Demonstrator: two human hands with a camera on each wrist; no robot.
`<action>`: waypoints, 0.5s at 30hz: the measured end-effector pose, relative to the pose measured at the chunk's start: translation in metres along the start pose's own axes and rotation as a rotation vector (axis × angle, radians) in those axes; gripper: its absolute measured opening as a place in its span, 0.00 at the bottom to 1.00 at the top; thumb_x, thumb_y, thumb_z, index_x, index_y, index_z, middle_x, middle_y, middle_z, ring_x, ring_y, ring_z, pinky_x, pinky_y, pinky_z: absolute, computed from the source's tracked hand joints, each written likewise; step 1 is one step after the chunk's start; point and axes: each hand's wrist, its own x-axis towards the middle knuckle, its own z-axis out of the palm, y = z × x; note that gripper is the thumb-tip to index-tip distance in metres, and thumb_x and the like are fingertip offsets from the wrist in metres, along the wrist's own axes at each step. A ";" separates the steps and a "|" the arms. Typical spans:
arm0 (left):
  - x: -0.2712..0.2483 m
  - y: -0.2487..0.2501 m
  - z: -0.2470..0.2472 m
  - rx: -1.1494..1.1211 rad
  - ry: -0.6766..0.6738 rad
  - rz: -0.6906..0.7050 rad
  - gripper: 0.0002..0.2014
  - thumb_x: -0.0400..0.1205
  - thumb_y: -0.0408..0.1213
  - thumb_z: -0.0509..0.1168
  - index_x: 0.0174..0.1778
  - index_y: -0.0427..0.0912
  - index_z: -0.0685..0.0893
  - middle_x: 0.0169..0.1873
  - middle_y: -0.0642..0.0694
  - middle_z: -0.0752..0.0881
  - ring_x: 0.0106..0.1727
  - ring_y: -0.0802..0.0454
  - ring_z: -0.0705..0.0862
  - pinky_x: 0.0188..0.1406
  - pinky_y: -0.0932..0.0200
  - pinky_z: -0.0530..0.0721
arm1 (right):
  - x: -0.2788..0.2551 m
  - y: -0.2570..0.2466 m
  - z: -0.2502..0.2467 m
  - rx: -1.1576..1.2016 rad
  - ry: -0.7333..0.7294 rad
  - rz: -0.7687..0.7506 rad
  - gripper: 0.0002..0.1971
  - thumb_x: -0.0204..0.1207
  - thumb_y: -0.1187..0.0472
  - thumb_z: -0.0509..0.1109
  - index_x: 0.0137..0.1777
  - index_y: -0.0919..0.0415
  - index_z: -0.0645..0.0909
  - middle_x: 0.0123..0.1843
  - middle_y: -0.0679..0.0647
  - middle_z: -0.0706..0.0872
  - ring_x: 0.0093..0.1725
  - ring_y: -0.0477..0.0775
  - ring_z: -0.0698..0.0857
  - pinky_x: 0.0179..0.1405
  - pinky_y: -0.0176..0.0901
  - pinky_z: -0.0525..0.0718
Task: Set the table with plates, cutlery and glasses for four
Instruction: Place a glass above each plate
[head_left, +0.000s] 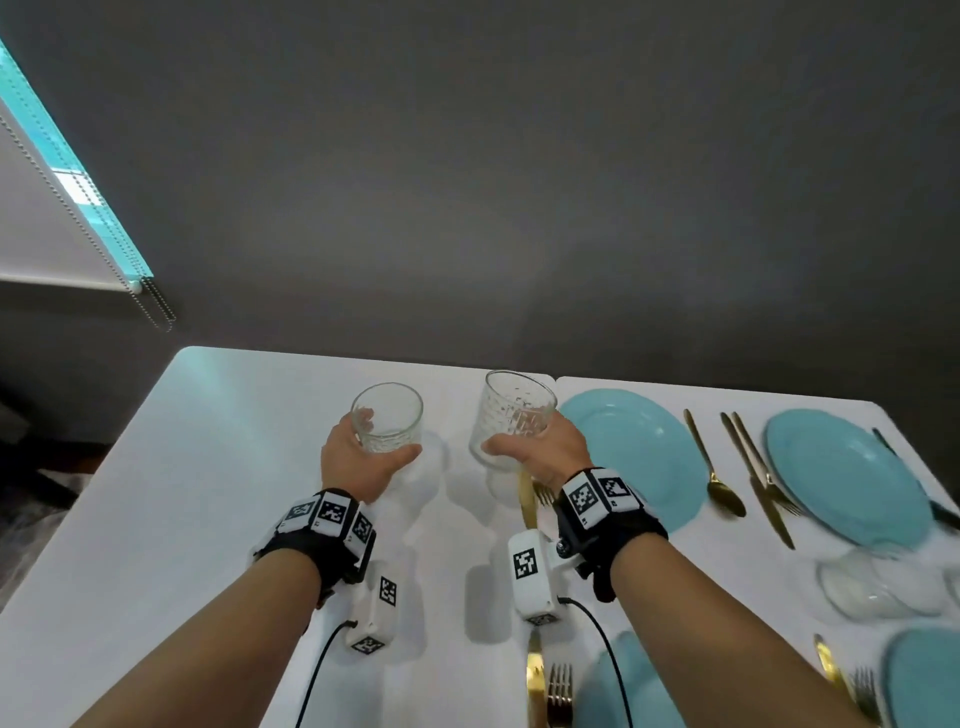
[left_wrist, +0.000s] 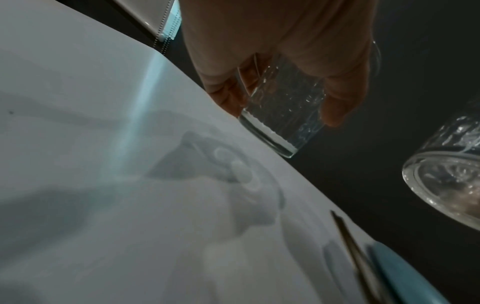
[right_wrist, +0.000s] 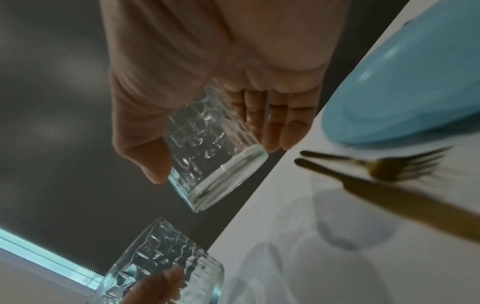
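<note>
- Head view shows, nearest to the person, a blue plate (head_left: 644, 691) with gold knife (head_left: 535, 680) and fork (head_left: 560, 688).
- Left hand (head_left: 358, 462) clamps its grip round a glass (head_left: 387, 418); right hand (head_left: 550, 452) clamps a patterned glass (head_left: 511, 418). Both are upright, above the tabletop (head_left: 208, 467).
- Right glass is nearer the far plate (head_left: 631, 457); a knife and fork lie under that wrist.
- Further right: spoon (head_left: 714, 467), another plate (head_left: 847, 478).

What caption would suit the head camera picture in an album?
Each hand, left hand and right hand, holds a glass above a white table beside blue plates and gold cutlery.
</note>
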 end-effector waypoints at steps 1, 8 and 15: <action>-0.010 0.007 0.006 -0.012 -0.009 0.013 0.36 0.65 0.38 0.81 0.69 0.41 0.76 0.67 0.44 0.80 0.67 0.45 0.80 0.63 0.60 0.73 | -0.005 0.007 -0.012 0.031 0.014 0.003 0.29 0.55 0.54 0.84 0.58 0.58 0.82 0.52 0.49 0.88 0.54 0.51 0.86 0.57 0.41 0.83; -0.094 0.044 0.050 -0.032 -0.092 0.074 0.36 0.65 0.36 0.81 0.69 0.39 0.76 0.67 0.43 0.80 0.66 0.44 0.80 0.60 0.61 0.74 | -0.049 0.073 -0.099 0.058 0.045 0.051 0.34 0.57 0.53 0.83 0.64 0.57 0.78 0.59 0.52 0.83 0.57 0.53 0.80 0.57 0.43 0.79; -0.164 0.054 0.096 -0.016 -0.171 0.062 0.36 0.64 0.35 0.81 0.69 0.39 0.76 0.63 0.42 0.81 0.56 0.50 0.79 0.55 0.62 0.75 | -0.076 0.164 -0.165 0.013 0.125 0.190 0.33 0.61 0.55 0.82 0.65 0.60 0.77 0.60 0.54 0.83 0.52 0.53 0.77 0.52 0.37 0.73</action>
